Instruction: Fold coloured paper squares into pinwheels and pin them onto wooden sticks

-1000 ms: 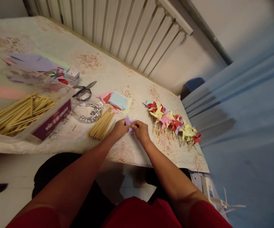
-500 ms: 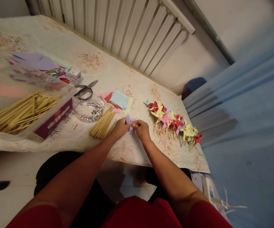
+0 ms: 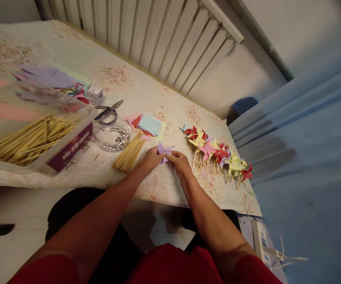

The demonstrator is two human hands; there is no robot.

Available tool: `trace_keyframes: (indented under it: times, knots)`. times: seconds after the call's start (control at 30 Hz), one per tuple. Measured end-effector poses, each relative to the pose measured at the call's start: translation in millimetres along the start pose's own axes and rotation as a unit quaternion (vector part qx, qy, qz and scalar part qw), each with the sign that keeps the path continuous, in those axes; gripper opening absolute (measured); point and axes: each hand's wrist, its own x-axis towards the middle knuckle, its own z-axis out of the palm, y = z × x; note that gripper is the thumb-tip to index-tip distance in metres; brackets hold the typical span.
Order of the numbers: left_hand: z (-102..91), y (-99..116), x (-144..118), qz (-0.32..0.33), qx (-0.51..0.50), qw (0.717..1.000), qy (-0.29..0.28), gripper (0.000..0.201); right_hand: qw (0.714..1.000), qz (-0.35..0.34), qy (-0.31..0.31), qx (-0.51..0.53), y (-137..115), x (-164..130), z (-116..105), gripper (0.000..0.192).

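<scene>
A purple paper pinwheel (image 3: 164, 150) is held up between my two hands over the front of the table. My left hand (image 3: 152, 159) pinches its left side, and the fingers of my right hand (image 3: 178, 161) are closed on its right side. Left of my hands lies a bundle of thin wooden sticks (image 3: 128, 154). Just behind sit coloured paper squares (image 3: 149, 125), blue on top. To the right, a row of finished-looking pinwheels (image 3: 208, 149) in red, yellow, pink and purple lies on sticks.
A round clear dish (image 3: 112, 138) holds small shiny pieces. Scissors (image 3: 109, 112) lie behind it, near a small white box (image 3: 95, 91). A plastic bin (image 3: 69, 152) of sticks stands left, with purple paper (image 3: 46, 75) behind. A blue curtain (image 3: 306, 150) hangs right of the flowered tablecloth (image 3: 155, 185).
My right hand has shifted slightly right and turned, with its fingers now more extended along the pinwheel. More of the purple paper shows between my hands.
</scene>
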Motion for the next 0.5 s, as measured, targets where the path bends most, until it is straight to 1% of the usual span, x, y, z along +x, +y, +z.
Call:
trace_keyframes:
  times: [0.03, 0.07, 0.2, 0.33, 0.5]
  knots:
    - [0.4, 1.2, -1.1, -0.003, -0.008, 1.000, -0.001, 0.021, 0.999, 0.011, -0.021, 0.026, 1.3, -0.4, 0.4, 0.027]
    - [0.7, 2.8, -2.5, -0.007, -0.017, 1.000, -0.003, 0.021, 0.998, 0.018, -0.027, 0.045, 2.3, -0.7, 0.8, 0.025]
    - [1.2, 6.9, -5.9, -0.017, -0.042, 0.999, -0.001, 0.021, 0.996, 0.022, -0.024, 0.087, 3.5, -0.4, 2.0, 0.023]
    - [1.1, 3.8, -4.5, -0.010, -0.022, 1.000, 0.017, 0.023, 0.995, 0.026, -0.042, 0.089, 2.2, 0.3, 1.4, 0.021]
    - [1.5, 0.1, -2.7, -0.006, -0.021, 1.000, -0.002, 0.026, 0.994, 0.035, -0.058, 0.086, -0.9, -1.4, -1.2, 0.021]
